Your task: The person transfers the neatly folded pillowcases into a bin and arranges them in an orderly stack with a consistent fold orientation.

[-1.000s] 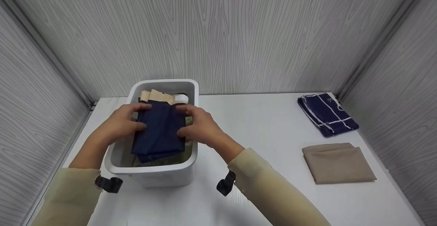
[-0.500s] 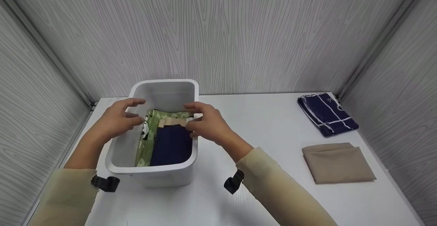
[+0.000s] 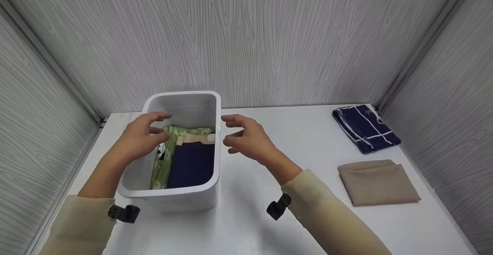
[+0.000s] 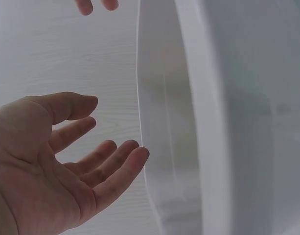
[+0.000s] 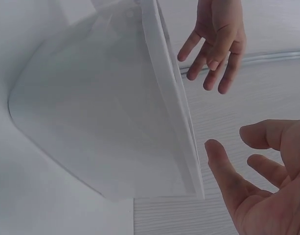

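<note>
Folded dark navy cloth with a beige waistband (image 3: 191,164) lies inside a white plastic bin (image 3: 218,143). Beside and behind it in the bin is a green patterned cloth (image 3: 163,168). My left hand (image 3: 140,137) hovers over the bin's left side, fingers loosely bent and holding nothing. Just outside the bin's right rim, my right hand (image 3: 248,137) is raised with its fingers apart and nothing in them. In the left wrist view the left hand (image 4: 66,166) has its palm bare, near the bin's rim (image 4: 213,117). The right wrist view shows both hands above the bin's rim.
On the white table (image 3: 292,139), a folded navy cloth with white lines (image 3: 368,128) lies at the back right. A folded tan cloth (image 3: 379,183) is in front of it. Grey wood-grain panels (image 3: 246,43) stand behind and at both sides.
The navy cloth, held between both hands above the bin earlier, now lies inside it, released. The right hand has moved right, beyond the rim; the left stays over the bin's left side.
</note>
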`<act>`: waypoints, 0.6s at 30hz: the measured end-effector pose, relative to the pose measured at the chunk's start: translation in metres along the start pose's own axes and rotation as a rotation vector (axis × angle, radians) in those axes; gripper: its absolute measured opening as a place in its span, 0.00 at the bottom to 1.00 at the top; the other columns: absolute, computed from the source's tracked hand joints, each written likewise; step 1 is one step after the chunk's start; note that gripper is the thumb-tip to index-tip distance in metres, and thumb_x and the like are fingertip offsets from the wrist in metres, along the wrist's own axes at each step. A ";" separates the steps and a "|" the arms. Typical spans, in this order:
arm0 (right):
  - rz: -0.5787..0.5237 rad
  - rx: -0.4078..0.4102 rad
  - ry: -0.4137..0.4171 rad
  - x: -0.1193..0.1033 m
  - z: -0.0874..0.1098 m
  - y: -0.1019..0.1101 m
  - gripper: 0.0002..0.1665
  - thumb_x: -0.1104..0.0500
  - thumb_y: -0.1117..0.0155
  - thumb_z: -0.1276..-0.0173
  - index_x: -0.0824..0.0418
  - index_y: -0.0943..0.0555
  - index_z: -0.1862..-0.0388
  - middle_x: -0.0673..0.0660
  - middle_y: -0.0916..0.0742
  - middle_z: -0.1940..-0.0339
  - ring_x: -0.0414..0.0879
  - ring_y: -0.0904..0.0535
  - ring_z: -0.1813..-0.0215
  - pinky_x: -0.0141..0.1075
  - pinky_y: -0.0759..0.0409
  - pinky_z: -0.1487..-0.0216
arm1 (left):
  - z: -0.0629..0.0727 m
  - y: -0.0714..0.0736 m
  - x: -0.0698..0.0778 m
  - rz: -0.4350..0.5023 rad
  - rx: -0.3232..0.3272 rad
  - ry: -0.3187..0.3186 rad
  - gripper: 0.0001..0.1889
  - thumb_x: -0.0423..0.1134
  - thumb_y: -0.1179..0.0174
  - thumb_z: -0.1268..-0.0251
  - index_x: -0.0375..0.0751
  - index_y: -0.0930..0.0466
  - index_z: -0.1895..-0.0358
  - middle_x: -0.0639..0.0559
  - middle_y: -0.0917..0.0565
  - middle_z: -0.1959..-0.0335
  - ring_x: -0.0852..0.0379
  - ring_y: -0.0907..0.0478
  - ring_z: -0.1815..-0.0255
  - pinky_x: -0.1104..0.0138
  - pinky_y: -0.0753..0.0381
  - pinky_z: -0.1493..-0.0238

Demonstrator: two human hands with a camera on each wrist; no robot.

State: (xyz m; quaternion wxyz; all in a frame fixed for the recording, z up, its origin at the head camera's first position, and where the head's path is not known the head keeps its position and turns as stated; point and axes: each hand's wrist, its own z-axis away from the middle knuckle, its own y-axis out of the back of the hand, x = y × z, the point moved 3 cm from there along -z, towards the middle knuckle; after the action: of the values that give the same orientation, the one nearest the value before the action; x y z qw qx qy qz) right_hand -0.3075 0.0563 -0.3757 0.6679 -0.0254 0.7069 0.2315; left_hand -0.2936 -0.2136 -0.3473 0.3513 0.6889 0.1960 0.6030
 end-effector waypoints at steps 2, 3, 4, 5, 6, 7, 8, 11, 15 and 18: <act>0.013 0.013 0.006 0.004 0.007 0.009 0.36 0.64 0.36 0.37 0.51 0.28 0.29 0.57 0.23 0.33 0.48 0.16 0.45 0.38 0.13 0.57 | 0.001 -0.009 0.011 -0.007 0.023 -0.053 0.30 0.36 0.44 0.28 0.38 0.37 0.26 0.34 0.35 0.28 0.32 0.28 0.35 0.42 0.22 0.44; 0.020 0.020 0.008 0.006 0.011 0.014 0.35 0.64 0.36 0.36 0.50 0.27 0.29 0.56 0.23 0.33 0.48 0.16 0.45 0.38 0.13 0.57 | 0.001 -0.014 0.017 -0.008 0.040 -0.082 0.29 0.36 0.43 0.29 0.38 0.36 0.26 0.35 0.33 0.29 0.33 0.27 0.36 0.43 0.22 0.44; 0.028 0.028 0.009 0.008 0.014 0.019 0.35 0.63 0.36 0.36 0.49 0.27 0.29 0.56 0.23 0.33 0.47 0.17 0.44 0.38 0.14 0.56 | 0.001 -0.019 0.023 -0.011 0.061 -0.113 0.29 0.36 0.42 0.30 0.38 0.35 0.27 0.35 0.31 0.31 0.34 0.25 0.38 0.44 0.21 0.44; 0.033 0.036 0.010 0.011 0.018 0.025 0.35 0.63 0.36 0.36 0.48 0.27 0.29 0.55 0.23 0.33 0.47 0.17 0.43 0.38 0.14 0.55 | 0.001 -0.025 0.029 -0.006 0.082 -0.144 0.28 0.35 0.42 0.30 0.38 0.34 0.28 0.37 0.29 0.32 0.35 0.24 0.39 0.45 0.21 0.45; 0.041 0.047 0.009 0.014 0.022 0.030 0.34 0.63 0.36 0.36 0.48 0.27 0.30 0.54 0.22 0.34 0.47 0.17 0.43 0.38 0.14 0.54 | 0.000 -0.031 0.034 -0.001 0.105 -0.175 0.28 0.35 0.41 0.31 0.39 0.32 0.29 0.38 0.28 0.34 0.37 0.23 0.40 0.46 0.20 0.45; 0.047 0.052 0.007 0.017 0.026 0.035 0.34 0.63 0.36 0.36 0.47 0.27 0.30 0.53 0.22 0.34 0.46 0.18 0.42 0.38 0.14 0.53 | 0.000 -0.037 0.040 0.007 0.135 -0.205 0.27 0.34 0.40 0.32 0.39 0.30 0.30 0.40 0.26 0.35 0.39 0.22 0.42 0.48 0.18 0.47; 0.052 0.056 0.007 0.020 0.029 0.040 0.34 0.62 0.36 0.35 0.47 0.27 0.30 0.53 0.22 0.34 0.47 0.18 0.42 0.39 0.14 0.52 | 0.000 -0.043 0.045 0.014 0.166 -0.239 0.26 0.33 0.40 0.33 0.39 0.28 0.32 0.42 0.24 0.37 0.42 0.21 0.43 0.51 0.17 0.49; 0.085 0.073 0.012 0.033 0.041 0.055 0.34 0.62 0.35 0.35 0.46 0.27 0.30 0.53 0.22 0.33 0.48 0.19 0.39 0.42 0.16 0.48 | 0.001 -0.063 0.062 0.006 0.252 -0.350 0.24 0.31 0.38 0.36 0.40 0.24 0.35 0.47 0.20 0.41 0.49 0.19 0.46 0.58 0.15 0.54; 0.155 0.118 0.035 0.051 0.058 0.076 0.34 0.61 0.35 0.34 0.46 0.28 0.28 0.54 0.23 0.32 0.52 0.21 0.36 0.48 0.19 0.43 | 0.005 -0.095 0.087 -0.095 0.326 -0.478 0.23 0.32 0.38 0.37 0.44 0.23 0.37 0.51 0.19 0.44 0.54 0.20 0.46 0.63 0.17 0.50; 0.192 0.169 0.054 0.066 0.071 0.093 0.34 0.61 0.35 0.33 0.48 0.29 0.28 0.55 0.24 0.30 0.54 0.23 0.34 0.50 0.20 0.40 | 0.008 -0.121 0.104 -0.176 0.335 -0.541 0.23 0.34 0.37 0.35 0.48 0.23 0.36 0.53 0.20 0.44 0.56 0.22 0.44 0.63 0.20 0.45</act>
State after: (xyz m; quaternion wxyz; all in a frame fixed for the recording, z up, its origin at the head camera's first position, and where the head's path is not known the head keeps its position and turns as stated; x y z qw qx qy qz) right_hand -0.2804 0.1827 -0.4120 0.6232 0.0925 0.7406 0.2334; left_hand -0.2468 -0.0622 -0.3625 0.3231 0.8527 0.2506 0.3249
